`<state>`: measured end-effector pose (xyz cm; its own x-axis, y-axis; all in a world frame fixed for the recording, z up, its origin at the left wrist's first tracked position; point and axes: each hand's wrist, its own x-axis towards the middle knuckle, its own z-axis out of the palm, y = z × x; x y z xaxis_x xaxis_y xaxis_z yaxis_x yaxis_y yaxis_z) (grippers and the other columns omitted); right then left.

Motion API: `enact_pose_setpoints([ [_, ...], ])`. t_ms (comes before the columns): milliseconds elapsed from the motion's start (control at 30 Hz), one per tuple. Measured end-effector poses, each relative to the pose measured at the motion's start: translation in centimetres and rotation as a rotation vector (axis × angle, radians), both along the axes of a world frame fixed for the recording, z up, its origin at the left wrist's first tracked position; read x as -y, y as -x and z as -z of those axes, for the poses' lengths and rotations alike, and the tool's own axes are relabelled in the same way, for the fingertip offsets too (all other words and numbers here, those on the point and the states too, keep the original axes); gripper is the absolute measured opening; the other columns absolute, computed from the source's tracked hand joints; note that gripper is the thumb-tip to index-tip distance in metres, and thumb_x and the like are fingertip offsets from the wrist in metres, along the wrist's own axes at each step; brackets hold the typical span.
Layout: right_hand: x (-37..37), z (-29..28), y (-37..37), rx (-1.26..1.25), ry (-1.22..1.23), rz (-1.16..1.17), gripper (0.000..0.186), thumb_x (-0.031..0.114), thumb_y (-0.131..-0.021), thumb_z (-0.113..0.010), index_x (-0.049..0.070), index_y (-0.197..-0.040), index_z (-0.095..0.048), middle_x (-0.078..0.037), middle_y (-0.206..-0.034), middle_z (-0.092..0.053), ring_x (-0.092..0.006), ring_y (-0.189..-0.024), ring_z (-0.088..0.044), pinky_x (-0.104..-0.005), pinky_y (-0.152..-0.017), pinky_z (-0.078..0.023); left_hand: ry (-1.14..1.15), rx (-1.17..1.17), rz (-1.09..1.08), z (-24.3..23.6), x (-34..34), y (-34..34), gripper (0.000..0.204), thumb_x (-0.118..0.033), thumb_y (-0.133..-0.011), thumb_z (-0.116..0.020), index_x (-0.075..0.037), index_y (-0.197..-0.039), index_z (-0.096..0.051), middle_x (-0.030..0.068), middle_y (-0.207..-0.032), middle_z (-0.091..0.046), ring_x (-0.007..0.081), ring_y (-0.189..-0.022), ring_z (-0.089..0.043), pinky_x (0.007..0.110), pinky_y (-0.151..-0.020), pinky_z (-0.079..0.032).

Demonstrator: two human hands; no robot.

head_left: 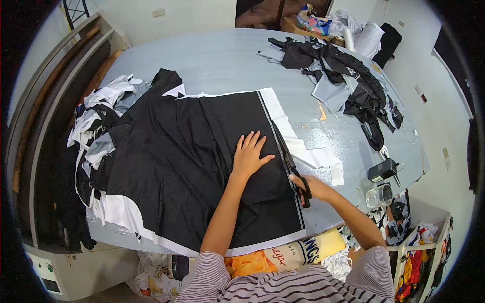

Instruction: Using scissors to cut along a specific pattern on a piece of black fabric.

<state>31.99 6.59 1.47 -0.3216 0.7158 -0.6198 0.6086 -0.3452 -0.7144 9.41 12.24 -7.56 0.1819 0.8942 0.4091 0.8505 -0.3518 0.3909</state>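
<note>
A large piece of black fabric (166, 151) with white margins lies spread over the table. My left hand (249, 153) rests flat on it with fingers apart, near its right side. Along that side runs a pale striped line, and my right hand (314, 188) grips a pair of black scissors (289, 160) there. The blades point away from me along the line, and the handles are in my fingers. A white fabric strip (298, 146) lies to the right of the blades, loose at its near end.
The grey table (217, 60) carries cut scraps (348, 76) at the far right and a white-and-black fabric pile (101, 116) at the left. A black box (382, 170) and a clear glass jar (379, 195) stand near the right edge. Below are a printed sack (288, 255) and a shelf of scraps (417, 252).
</note>
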Motion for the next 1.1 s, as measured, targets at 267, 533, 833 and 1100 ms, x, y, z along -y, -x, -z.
enact_pose_setpoints([
  [267, -2.1, -1.6, 1.5, 0.023, 0.091, -0.044, 0.073, 0.071, -0.08, -0.046, -0.002, -0.088, -0.053, -0.005, -0.062, -0.05, -0.0157, -0.051, -0.057, -0.0285, -0.049, -0.049, 0.008, 0.005, 0.001, -0.2, 0.1, 0.2, 0.065, -0.054, -0.079, -0.058, -0.01, -0.126, -0.053, 0.0104, -0.138, -0.041, 0.0262, -0.131, -0.033, 0.045, -0.109, -0.02],
  [533, -2.2, -0.4, 1.6, 0.106, -0.005, -0.055, 0.076, 0.071, -0.079, -0.046, -0.003, -0.092, -0.053, -0.007, -0.063, -0.053, -0.0165, -0.051, -0.058, -0.0288, -0.048, -0.05, 0.016, 0.016, -0.003, -0.1, 0.1, 0.1, 0.065, -0.054, -0.079, -0.058, -0.01, -0.127, -0.052, 0.0102, -0.138, -0.042, 0.0263, -0.132, -0.032, 0.044, -0.11, -0.02],
  [833, -4.4, -0.3, 2.3, 0.038, 0.059, -0.061, 0.077, 0.074, -0.079, -0.042, 0.0, -0.093, -0.059, -0.007, -0.063, -0.056, -0.0168, -0.051, -0.058, -0.0272, -0.046, -0.047, 0.024, 0.011, 0.0, 0.0, 0.0, -0.2, 0.067, -0.056, -0.079, -0.058, -0.011, -0.128, -0.052, 0.0101, -0.138, -0.042, 0.026, -0.132, -0.031, 0.044, -0.11, -0.019],
  [1100, -5.2, -1.0, 2.6, 0.073, 0.028, -0.109, 0.075, 0.074, -0.08, -0.038, 0.002, -0.081, -0.057, -0.006, -0.06, -0.055, -0.0159, -0.051, -0.058, -0.0238, -0.044, -0.042, -0.047, 0.046, -0.008, 0.5, -0.1, 0.0, 0.067, -0.057, -0.076, -0.058, -0.01, -0.123, -0.055, 0.01, -0.135, -0.045, 0.0255, -0.13, -0.035, 0.045, -0.108, -0.021],
])
